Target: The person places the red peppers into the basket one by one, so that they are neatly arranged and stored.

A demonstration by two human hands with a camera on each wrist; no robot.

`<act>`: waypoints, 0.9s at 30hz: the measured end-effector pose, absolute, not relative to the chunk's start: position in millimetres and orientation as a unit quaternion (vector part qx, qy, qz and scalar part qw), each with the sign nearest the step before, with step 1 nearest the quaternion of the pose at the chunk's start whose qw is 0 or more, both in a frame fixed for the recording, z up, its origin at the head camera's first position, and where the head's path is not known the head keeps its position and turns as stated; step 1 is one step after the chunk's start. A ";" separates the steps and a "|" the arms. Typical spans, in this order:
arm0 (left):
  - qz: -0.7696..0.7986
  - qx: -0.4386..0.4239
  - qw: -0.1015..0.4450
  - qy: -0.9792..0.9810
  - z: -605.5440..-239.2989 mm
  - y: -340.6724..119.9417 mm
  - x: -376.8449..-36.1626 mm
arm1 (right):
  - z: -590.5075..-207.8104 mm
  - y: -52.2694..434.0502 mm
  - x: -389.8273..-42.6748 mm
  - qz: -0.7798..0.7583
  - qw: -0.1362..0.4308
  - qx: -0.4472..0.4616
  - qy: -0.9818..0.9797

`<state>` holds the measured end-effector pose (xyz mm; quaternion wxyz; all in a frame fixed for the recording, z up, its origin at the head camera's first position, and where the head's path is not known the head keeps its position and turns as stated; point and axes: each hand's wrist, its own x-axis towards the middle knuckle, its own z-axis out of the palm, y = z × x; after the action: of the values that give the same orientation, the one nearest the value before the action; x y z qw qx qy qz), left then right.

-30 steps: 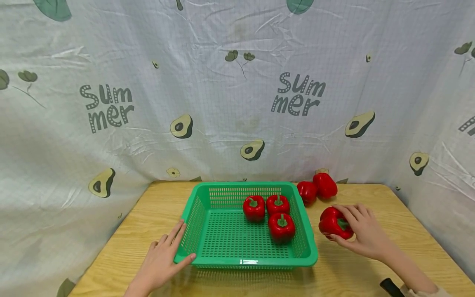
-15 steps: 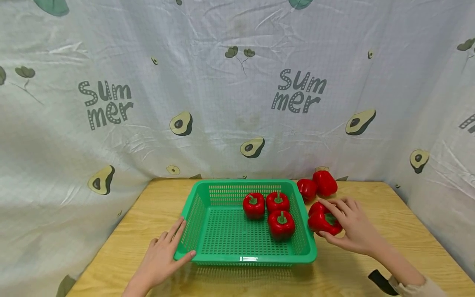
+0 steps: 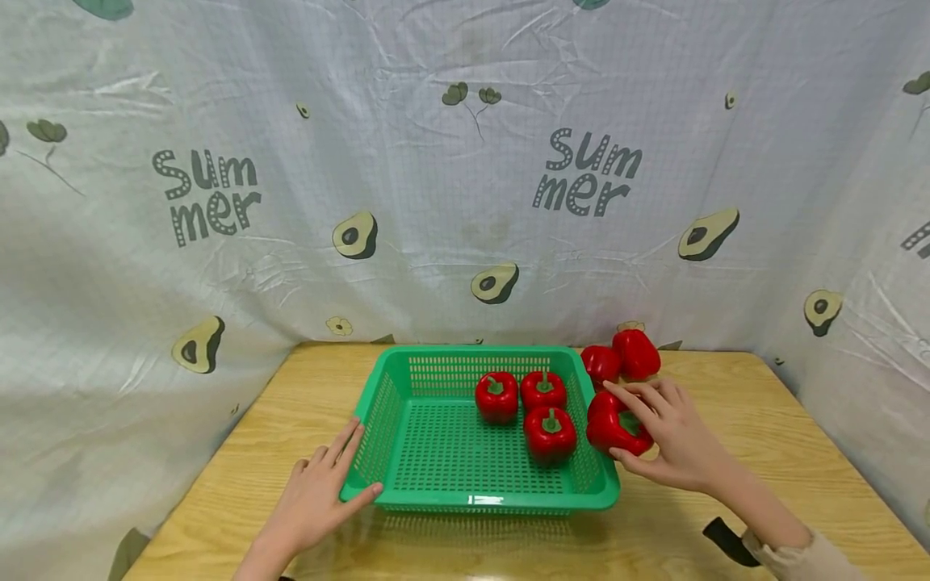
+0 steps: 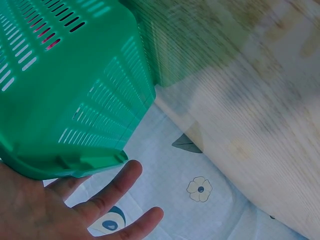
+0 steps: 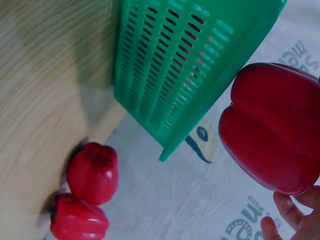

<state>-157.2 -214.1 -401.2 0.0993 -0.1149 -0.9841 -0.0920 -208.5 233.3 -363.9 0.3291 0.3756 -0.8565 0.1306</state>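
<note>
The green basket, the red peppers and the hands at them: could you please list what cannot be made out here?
Left wrist view: the peppers in the green basket; its wall hides all but red glimpses through slots.
Right wrist view: one side of the held pepper and much of the right hand, cut off by the picture's edges.
Head view: what the black object is, its end lost at the sleeve.

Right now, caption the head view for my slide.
Right hand holds a red pepper at the edge of the green basket, three peppers inside; left hand touches the opposite side.
</note>
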 end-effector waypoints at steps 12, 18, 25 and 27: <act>-0.093 -0.115 0.097 -0.984 -401.5 -214.5 -157.8 | -360.8 215.8 -213.0 0.113 0.328 0.403 -0.847; -0.091 -0.116 0.092 -0.985 -400.4 -214.7 -157.7 | -359.8 205.0 -213.3 0.099 0.314 0.409 -0.851; -0.093 -0.117 0.093 -0.984 -398.2 -213.8 -156.6 | -357.4 191.9 -215.0 0.096 0.287 0.419 -0.856; -0.093 -0.118 0.092 -0.984 -398.5 -213.6 -156.9 | -356.5 188.2 -215.5 0.091 0.276 0.419 -0.860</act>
<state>-156.9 -213.6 -398.5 0.0918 -0.1177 -0.9844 -0.0929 -215.5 188.2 -356.5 0.2763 0.4188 -0.8603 0.0906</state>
